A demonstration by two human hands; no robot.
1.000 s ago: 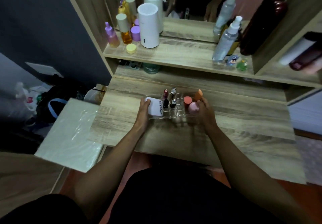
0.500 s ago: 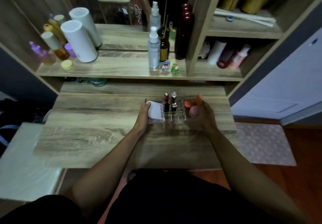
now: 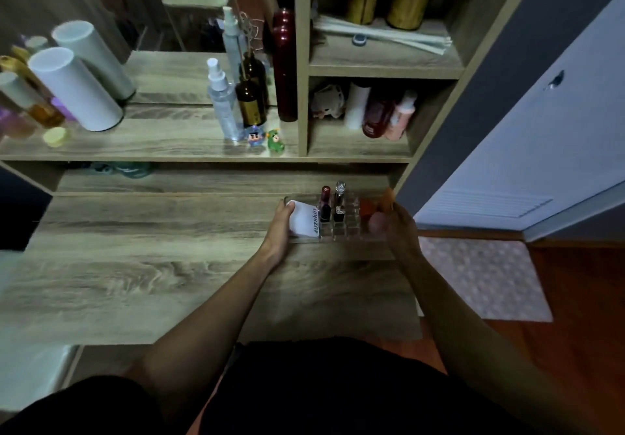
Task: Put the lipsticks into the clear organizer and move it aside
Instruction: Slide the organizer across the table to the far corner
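Behind our hands, a spray bottle and two small figurines stand on the shelf. Our left hand and right hand clasp the ends of the clear organizer, lipsticks upright inside, at the desk's far right corner.

Both bare forearms are extended forward and slightly to the right from the bottom of the view, with the elbows kept low and wide apart. The left hand is pressed flat against the left end of the clear organizer, its thumb laid along the top edge and the wrist held straight. The right hand is curled around the organizer's right end with the wrist bent inward, though its fingers are blurred and their exact grip, probably a closed one, cannot be made out.
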